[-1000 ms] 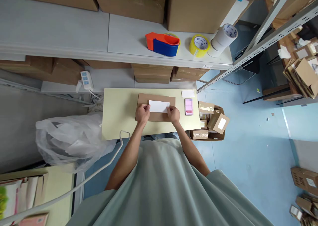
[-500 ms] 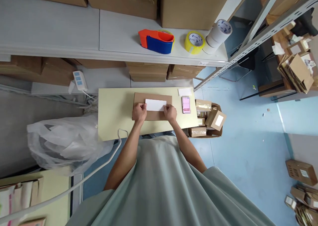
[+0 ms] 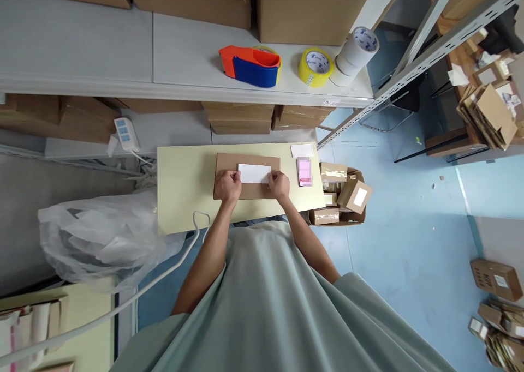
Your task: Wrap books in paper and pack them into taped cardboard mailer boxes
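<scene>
A blank white label [image 3: 254, 173] is stretched between my two hands, over a flat brown cardboard box [image 3: 249, 192] on the pale yellow table [image 3: 184, 186]. My left hand [image 3: 230, 185] pinches the label's left end, its knuckles over the box's left part. Its right end is pinched by my right hand [image 3: 279, 185], near the box's right edge. Whether the label touches the cardboard I cannot tell. To the right of the box lie a phone with a pink screen [image 3: 304, 172] and another white slip [image 3: 302, 150].
On the shelf [image 3: 184, 55] sit a red and blue tape dispenser [image 3: 250, 66], a yellow tape roll [image 3: 315, 66] and stacked white rolls [image 3: 357, 53]. A carton of small parcels [image 3: 358, 219] stands right of the table. A clear plastic bag [image 3: 102, 235] hangs at the left.
The view has shifted slightly, so the table and shelf sit a little further left. Both hands keep their pinch on the label, nearly unmoved over the box.
</scene>
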Available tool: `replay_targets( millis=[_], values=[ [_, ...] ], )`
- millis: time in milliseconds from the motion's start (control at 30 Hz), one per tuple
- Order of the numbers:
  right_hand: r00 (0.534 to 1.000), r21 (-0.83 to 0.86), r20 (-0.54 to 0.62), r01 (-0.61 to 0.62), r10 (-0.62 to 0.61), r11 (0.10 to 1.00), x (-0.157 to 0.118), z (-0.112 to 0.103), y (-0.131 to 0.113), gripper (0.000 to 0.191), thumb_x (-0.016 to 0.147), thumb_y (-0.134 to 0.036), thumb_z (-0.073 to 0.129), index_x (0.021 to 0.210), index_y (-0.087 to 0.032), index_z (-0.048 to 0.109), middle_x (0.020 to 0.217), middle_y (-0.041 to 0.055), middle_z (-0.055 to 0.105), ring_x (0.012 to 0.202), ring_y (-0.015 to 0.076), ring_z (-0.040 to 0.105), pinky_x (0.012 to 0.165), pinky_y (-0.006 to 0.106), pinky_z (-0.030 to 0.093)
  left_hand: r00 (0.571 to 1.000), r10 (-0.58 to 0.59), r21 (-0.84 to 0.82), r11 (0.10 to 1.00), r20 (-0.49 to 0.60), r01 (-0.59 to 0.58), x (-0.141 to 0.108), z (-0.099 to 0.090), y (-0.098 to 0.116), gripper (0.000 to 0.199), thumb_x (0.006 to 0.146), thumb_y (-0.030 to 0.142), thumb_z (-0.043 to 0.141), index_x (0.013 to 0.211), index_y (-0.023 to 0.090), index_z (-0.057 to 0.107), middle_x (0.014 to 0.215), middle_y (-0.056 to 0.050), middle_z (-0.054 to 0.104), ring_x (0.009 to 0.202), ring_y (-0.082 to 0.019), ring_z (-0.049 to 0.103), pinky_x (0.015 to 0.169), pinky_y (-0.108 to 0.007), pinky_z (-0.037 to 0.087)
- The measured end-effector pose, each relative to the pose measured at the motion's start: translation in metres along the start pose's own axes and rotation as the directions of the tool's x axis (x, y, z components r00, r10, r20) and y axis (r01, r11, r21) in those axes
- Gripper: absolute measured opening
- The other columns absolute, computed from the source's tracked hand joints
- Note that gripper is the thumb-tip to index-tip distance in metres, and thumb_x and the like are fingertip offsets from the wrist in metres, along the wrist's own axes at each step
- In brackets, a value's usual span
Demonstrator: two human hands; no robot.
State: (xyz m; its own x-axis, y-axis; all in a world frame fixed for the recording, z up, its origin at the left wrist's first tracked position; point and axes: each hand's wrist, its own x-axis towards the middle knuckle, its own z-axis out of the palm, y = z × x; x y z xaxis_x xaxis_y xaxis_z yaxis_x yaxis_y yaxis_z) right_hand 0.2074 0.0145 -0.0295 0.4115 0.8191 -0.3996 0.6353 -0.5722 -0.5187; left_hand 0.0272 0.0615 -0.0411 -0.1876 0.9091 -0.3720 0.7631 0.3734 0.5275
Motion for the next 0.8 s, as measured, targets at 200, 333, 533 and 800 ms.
replay_targets(
  millis=[200,333,533,800],
  values=[
    [1.000,-0.016,0.024,-0.016,0.016,1.000,0.001,-0.001,-0.001,0.026,0.114,-0.034,0.056,0.112,-0.020,0.078,0.090,0.0085,0.086,0.104,0.0245,0.082,0.093,0.029,0.057,1.000,0.010,0.000,1.000,-0.010,-0.010,0.003,0.004,-0.002,0.030,0.107,0.041,0.059,0.114,0.024,0.082,0.120,-0.011,0.084,0.113,-0.030,0.076,0.093,-0.037,0.054],
    [0.999,-0.018,0.042,-0.016,0.017,1.000,0.001,-0.003,-0.001,0.027,0.114,-0.034,0.055,0.112,-0.021,0.078,0.092,0.0085,0.086,0.103,0.0242,0.082,0.094,0.029,0.057,1.000,-0.004,0.018,1.000,-0.007,0.004,0.005,0.005,-0.002,0.030,0.107,0.042,0.058,0.115,0.024,0.081,0.120,-0.011,0.084,0.112,-0.030,0.075,0.092,-0.038,0.054],
    [0.998,-0.021,0.050,-0.030,0.031,0.999,0.001,-0.005,-0.004,0.027,0.114,-0.034,0.054,0.111,-0.022,0.078,0.099,0.0093,0.086,0.103,0.0257,0.081,0.091,0.031,0.058,0.999,0.018,0.034,0.999,0.027,-0.019,0.006,0.004,-0.002,0.033,0.109,0.043,0.055,0.117,0.023,0.081,0.120,-0.012,0.083,0.109,-0.030,0.075,0.089,-0.037,0.053],
    [0.985,-0.137,0.153,-0.063,0.084,0.989,0.009,-0.022,0.007,0.017,0.105,-0.036,0.072,0.097,-0.023,0.080,0.097,0.0100,0.085,0.098,0.0258,0.080,0.084,0.031,0.058,1.000,0.018,0.045,0.999,0.006,-0.018,0.004,0.003,-0.002,0.030,0.109,0.042,0.056,0.114,0.024,0.081,0.119,-0.012,0.083,0.113,-0.031,0.075,0.092,-0.039,0.054]
  ],
)
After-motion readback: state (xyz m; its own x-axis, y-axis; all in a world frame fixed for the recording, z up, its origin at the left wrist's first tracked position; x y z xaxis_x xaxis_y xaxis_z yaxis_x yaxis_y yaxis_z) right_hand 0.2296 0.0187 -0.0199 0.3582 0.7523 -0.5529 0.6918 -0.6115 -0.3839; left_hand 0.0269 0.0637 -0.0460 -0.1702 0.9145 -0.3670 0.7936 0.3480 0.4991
